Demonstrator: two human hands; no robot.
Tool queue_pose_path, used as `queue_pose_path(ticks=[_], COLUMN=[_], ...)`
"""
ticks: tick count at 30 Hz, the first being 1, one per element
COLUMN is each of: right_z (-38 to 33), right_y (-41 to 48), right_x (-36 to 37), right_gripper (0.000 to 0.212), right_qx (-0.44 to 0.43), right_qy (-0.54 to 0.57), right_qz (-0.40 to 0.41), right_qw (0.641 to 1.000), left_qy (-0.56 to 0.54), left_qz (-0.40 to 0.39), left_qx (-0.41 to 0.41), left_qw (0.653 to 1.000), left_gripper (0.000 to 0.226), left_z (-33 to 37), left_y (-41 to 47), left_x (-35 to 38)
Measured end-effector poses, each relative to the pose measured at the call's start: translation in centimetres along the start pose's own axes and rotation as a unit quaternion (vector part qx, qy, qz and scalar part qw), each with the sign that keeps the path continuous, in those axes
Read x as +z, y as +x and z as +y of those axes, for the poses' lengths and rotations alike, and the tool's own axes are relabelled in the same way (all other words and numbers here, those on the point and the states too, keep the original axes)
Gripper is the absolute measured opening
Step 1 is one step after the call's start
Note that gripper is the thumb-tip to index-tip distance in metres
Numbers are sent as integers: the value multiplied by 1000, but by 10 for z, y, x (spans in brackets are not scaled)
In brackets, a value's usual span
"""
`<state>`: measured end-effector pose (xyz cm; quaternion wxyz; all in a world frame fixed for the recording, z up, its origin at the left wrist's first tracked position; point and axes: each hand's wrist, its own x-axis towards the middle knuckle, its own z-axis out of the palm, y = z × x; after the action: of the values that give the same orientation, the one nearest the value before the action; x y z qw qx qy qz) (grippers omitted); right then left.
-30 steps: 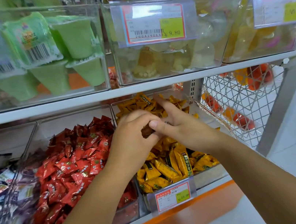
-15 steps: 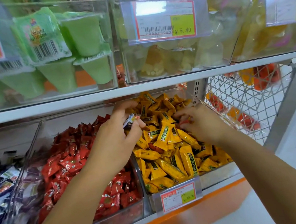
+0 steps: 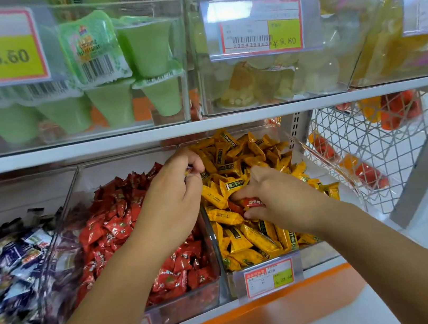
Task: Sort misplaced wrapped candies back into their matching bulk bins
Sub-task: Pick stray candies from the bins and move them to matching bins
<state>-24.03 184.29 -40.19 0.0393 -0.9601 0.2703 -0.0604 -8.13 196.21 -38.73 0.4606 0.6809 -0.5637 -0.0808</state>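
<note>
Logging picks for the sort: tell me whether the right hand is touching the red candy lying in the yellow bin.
Touching. The head view shows the right hand with fingertips pinched on the red candy among the yellow candies.

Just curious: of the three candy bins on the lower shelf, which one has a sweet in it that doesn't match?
The yellow bin, rightmost of the three. A red-wrapped candy lies among its yellow ones, under the right hand.

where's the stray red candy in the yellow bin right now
In the head view it sits right of centre, among the yellow candies in the yellow bin, pinched at the right hand's fingertips: the red candy.
</note>
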Motion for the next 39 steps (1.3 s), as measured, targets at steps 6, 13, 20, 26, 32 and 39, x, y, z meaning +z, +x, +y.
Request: queue_pose_path(ticks=[6, 13, 20, 26, 32, 39], right_z=[-4, 6, -16, -15, -39, -62], right_y=[1, 2, 15, 15, 18, 41], right_x=[-1, -18, -19, -30, -42, -24], right_gripper=[22, 9, 27, 13, 8, 35], right_qx=[32, 40, 89, 105, 101, 49], right_qy=[45, 218, 81, 128, 307, 424], right_qz=[37, 50, -92, -28, 165, 83], right_qw=[998, 974, 988, 986, 932, 900], left_qy=[31, 79, 108, 116, 137, 137], left_qz=[-25, -102, -151, -159, -173, -185], left_qx=[-12, -31, -47, -47, -46, -17], left_qw=[999, 991, 982, 979, 974, 973], left_gripper=[19, 13, 13, 13, 25, 22], left_z=[-9, -26, -30, -31, -38, -25], left_y=[-9, -21, -32, -39, -39, -41], left_x=[-12, -29, -41, -47, -51, -46])
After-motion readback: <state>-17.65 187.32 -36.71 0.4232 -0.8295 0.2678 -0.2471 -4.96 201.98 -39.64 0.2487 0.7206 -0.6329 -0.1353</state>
